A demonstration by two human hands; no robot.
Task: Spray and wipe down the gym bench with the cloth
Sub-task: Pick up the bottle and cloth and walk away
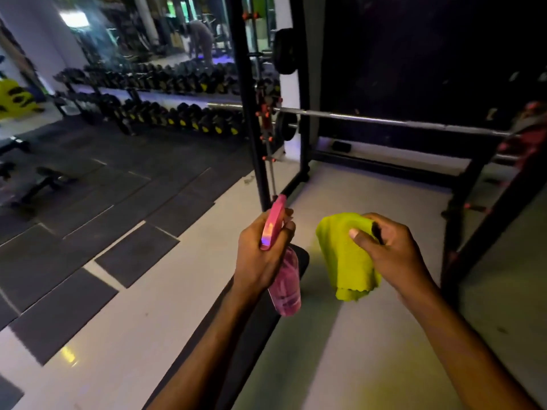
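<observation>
left hand (260,250): grip clenched on pink spray bottle (285,285) | right hand (387,247): grip grasping yellow-green cloth (346,258) | both above dark desk (260,315) | barbell (370,119) racked behind

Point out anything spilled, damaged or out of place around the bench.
Nothing stands out. The left hand holds the pink spray bottle, the right hand holds the yellow-green cloth, and the dark bench below shows no spill.
</observation>
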